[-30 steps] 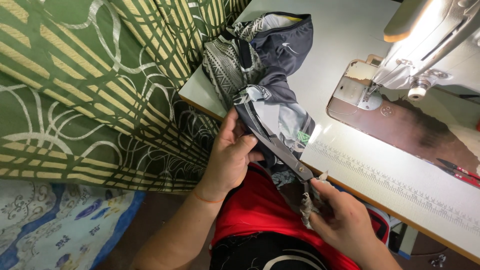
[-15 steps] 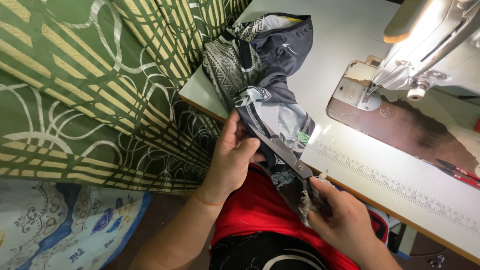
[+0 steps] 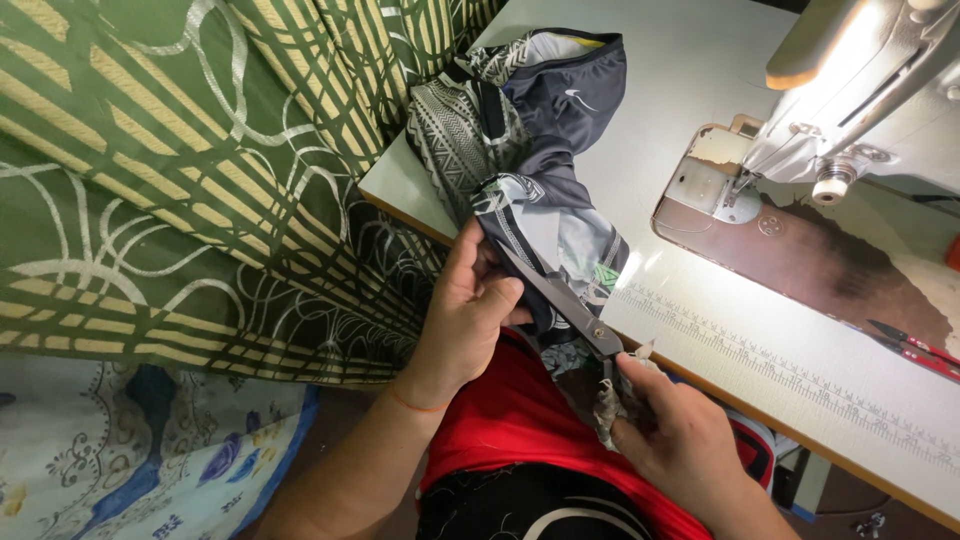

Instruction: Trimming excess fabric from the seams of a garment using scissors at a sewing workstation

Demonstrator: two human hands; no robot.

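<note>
A grey, black and white patterned sports garment lies bunched over the near left corner of a white sewing table and hangs off its edge. My left hand pinches the hanging part of the garment just below the table edge. My right hand grips the cloth-wrapped handles of large dark scissors. Their blades point up and left along the fabric, right beside my left fingers.
A sewing machine with a lit lamp stands at the upper right over a metal plate. Small red-handled snips lie at the right edge. A green patterned curtain hangs to the left. Red cloth covers my lap.
The scissors have slid slightly further up along the garment's edge. My left hand has shifted its hold on the fabric a little.
</note>
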